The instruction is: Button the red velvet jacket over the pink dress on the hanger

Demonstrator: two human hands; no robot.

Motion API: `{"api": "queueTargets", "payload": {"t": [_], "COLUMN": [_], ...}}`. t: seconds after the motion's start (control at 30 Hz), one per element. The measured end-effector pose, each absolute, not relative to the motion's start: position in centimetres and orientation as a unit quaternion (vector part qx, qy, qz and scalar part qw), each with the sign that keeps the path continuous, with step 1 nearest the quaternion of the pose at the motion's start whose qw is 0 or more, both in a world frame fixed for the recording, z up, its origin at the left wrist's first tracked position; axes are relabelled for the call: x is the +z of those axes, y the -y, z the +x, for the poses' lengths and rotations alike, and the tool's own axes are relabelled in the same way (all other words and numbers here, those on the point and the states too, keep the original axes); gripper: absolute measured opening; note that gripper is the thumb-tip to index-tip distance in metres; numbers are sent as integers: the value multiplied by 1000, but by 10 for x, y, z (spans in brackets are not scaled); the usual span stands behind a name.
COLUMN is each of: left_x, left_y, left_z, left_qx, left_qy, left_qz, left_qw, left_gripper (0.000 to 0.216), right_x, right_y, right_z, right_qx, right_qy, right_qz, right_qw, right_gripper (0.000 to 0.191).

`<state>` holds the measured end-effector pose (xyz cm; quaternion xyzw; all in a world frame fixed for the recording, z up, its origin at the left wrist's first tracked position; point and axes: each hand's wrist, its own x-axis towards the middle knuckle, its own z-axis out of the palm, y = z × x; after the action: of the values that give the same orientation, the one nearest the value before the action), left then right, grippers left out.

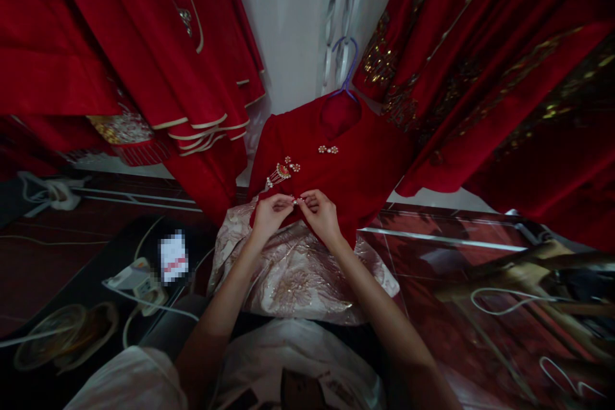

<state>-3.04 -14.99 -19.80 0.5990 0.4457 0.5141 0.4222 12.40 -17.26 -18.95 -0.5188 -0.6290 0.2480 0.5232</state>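
Note:
A red garment point(283, 125) hangs in front of me on a purple hanger point(354, 64). My left hand point(273, 213) and my right hand point(319, 210) meet near its lower edge, fingertips pinched on a small pearl-beaded fastener point(295, 202) that is mostly covered by the fingers. Higher up, a pair of flower-shaped bead ornaments point(328, 150) lies below the collar opening. To the left of that, a fan-shaped ornament with beaded strands point(280, 173) rests on the cloth. A pale, shiny patterned fabric point(293, 269) spreads under the hands across my lap.
Red garments with pale trim point(192, 64) hang at left, and red ones with gold decoration point(461, 77) at right. A dark surface at lower left bears a power strip point(139, 282), cables and a clear round container point(52, 336). Wooden furniture point(528, 275) stands at right.

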Motion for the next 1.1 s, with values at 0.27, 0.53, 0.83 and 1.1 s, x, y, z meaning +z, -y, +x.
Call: {"api": "queueTargets", "payload": {"t": [0.27, 0.53, 0.83, 1.1], "left_x": [-191, -203, -203, -186], "left_y": [151, 152, 158, 140], "left_z": [-35, -32, -27, -27], "left_qx": [521, 491, 518, 516], "left_qy": [-458, -437, -442, -438], "left_qz": [620, 660, 637, 656], "left_qw": [367, 365, 361, 333], "left_gripper": [16, 20, 23, 21], "right_x": [-163, -175, -192, -188], "right_y": [171, 169, 164, 162], "right_z": [149, 151, 138, 149], "right_qx": [206, 309, 333, 385], "right_qy": [630, 645, 626, 618], "right_qz": [-525, -524, -520, -492], "right_qw": [534, 461, 477, 477], "right_gripper": [21, 13, 16, 22]}}
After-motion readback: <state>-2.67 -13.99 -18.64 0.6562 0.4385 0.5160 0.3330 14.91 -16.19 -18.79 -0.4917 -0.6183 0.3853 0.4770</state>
